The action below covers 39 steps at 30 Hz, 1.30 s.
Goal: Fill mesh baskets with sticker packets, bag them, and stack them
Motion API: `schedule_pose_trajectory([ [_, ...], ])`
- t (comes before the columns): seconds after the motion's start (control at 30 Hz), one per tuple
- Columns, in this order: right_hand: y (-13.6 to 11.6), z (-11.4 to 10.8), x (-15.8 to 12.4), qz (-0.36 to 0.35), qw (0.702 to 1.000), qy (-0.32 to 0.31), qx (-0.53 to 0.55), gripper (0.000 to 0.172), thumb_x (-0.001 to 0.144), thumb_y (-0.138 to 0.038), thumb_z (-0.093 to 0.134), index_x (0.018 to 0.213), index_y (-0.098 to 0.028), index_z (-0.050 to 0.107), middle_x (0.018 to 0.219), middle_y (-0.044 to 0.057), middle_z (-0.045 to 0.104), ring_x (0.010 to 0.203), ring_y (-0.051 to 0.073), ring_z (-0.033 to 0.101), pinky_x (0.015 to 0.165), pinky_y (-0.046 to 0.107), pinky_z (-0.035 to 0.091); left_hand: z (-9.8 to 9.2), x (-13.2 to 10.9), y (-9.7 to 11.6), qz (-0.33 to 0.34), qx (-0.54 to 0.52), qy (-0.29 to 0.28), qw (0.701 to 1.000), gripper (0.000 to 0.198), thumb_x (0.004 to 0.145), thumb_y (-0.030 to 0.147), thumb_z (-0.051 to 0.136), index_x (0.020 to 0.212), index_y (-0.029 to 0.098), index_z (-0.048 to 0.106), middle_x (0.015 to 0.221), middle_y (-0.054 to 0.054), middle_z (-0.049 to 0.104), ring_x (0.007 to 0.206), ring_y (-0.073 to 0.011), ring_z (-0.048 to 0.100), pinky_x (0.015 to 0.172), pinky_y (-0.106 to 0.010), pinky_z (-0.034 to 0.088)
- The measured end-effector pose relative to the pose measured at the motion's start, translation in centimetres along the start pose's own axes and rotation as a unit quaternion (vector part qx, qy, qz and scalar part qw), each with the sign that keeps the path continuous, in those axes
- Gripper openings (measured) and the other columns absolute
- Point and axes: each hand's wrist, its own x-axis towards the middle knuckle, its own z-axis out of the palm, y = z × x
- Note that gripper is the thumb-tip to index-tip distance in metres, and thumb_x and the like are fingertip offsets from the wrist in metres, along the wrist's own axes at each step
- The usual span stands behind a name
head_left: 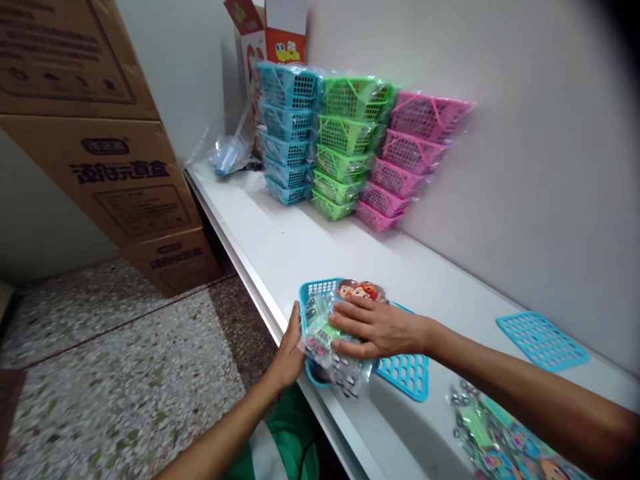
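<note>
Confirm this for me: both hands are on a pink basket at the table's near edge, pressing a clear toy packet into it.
Wrong on colour. The head view shows the basket is blue, not pink. The rest stands: the left hand steadies it at the table edge while the right hand presses the clear toy packet into it.

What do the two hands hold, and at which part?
The left hand grips the blue basket at its near edge; the right hand presses flat on the toy packet lying in it.
</note>
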Motion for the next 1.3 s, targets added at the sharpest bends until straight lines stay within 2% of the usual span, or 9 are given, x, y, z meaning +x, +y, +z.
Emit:
schedule_pose_trajectory([
  [0.2,2.3,1.8,0.9,-0.078,0.995,-0.015,0.058,0.048,0.084,-0.014,0.061,0.128,-0.03,0.05,0.133,0.008,0.055,0.134,0.027,0.038,0.107,0.05,0.037,-0.2,0.0,0.4,-0.058,-0.067,0.019,0.996,0.067,0.087,0.034,0.05,0.148,0.021,0.025,0.157,-0.003,0.021,0.144,-0.0226,0.015,0.119,-0.037,0.008],
  [0.5,4.3,3.0,0.1,-0.107,0.983,-0.051,0.144,0.047,0.085,-0.013,0.058,0.126,-0.034,0.053,0.141,0.002,0.05,0.137,0.02,0.034,0.113,0.043,0.03,0.8,-0.2,0.7,-0.093,-0.104,0.001,0.99,0.069,0.087,0.023,0.047,0.15,0.025,0.017,0.158,0.001,0.015,0.145,-0.0219,0.013,0.119,-0.037,0.011],
  [0.67,3.9,2.3,-0.3,-0.025,0.972,-0.052,0.226,0.068,0.081,-0.006,0.059,0.138,-0.039,0.04,0.143,-0.002,0.046,0.137,0.02,0.034,0.116,0.048,0.024,1.3,-0.2,1.0,-0.102,-0.125,0.03,0.986,0.068,0.086,0.02,0.047,0.148,0.025,0.022,0.158,0.001,0.017,0.145,-0.0224,0.013,0.119,-0.038,0.015],
  [0.8,2.9,1.4,-0.3,0.058,0.951,-0.078,0.292,0.095,0.062,-0.001,0.071,0.141,-0.039,0.034,0.145,0.0,0.043,0.137,0.027,0.034,0.117,0.055,0.011,1.9,0.0,1.3,-0.121,-0.144,0.066,0.98,0.067,0.083,0.02,0.05,0.146,0.025,0.028,0.156,0.0,0.024,0.144,-0.0231,0.017,0.118,-0.038,0.02],
  [0.93,2.3,0.4,-0.1,0.122,0.914,-0.143,0.36,0.106,0.048,-0.023,0.087,0.141,-0.037,0.037,0.148,0.004,0.037,0.139,0.036,0.027,0.114,0.062,0.005,2.5,0.2,1.8,-0.124,-0.161,0.075,0.976,0.069,0.081,0.019,0.053,0.145,0.023,0.03,0.156,-0.002,0.024,0.144,-0.0229,0.017,0.117,-0.038,0.019],
  [1.0,2.3,0.2,0.0,0.143,0.897,-0.141,0.395,0.102,0.049,-0.042,0.087,0.139,-0.038,0.04,0.148,0.004,0.039,0.138,0.035,0.028,0.114,0.061,0.008,2.7,0.2,2.0,-0.121,-0.164,0.08,0.976,0.068,0.08,0.02,0.054,0.144,0.022,0.031,0.156,-0.002,0.024,0.144,-0.0229,0.018,0.118,-0.038,0.019],
  [1.1,2.3,0.8,0.1,0.175,0.89,-0.088,0.413,0.068,0.066,-0.049,0.076,0.129,-0.038,0.052,0.142,0.001,0.048,0.135,0.029,0.038,0.115,0.057,0.01,3.1,0.1,2.2,-0.12,-0.165,0.113,0.973,0.065,0.079,0.021,0.054,0.142,0.021,0.037,0.153,-0.004,0.032,0.142,-0.0238,0.024,0.118,-0.038,0.018],
  [1.17,2.3,1.7,0.0,0.165,0.906,-0.08,0.381,0.049,0.078,-0.044,0.067,0.125,-0.035,0.056,0.14,0.001,0.051,0.136,0.027,0.036,0.115,0.058,0.008,3.3,0.1,2.2,-0.124,-0.175,0.133,0.968,0.063,0.078,0.019,0.053,0.139,0.023,0.04,0.151,-0.003,0.036,0.141,-0.0236,0.026,0.117,-0.038,0.02],
  [1.3,2.3,3.6,0.5,0.091,0.952,-0.103,0.273,0.043,0.079,-0.036,0.061,0.121,-0.026,0.059,0.14,0.007,0.049,0.14,0.031,0.027,0.112,0.062,0.009,3.8,0.0,2.0,-0.12,-0.192,0.15,0.963,0.057,0.079,0.016,0.048,0.135,0.025,0.043,0.149,-0.002,0.038,0.14,-0.0218,0.028,0.116,-0.038,0.021],
])
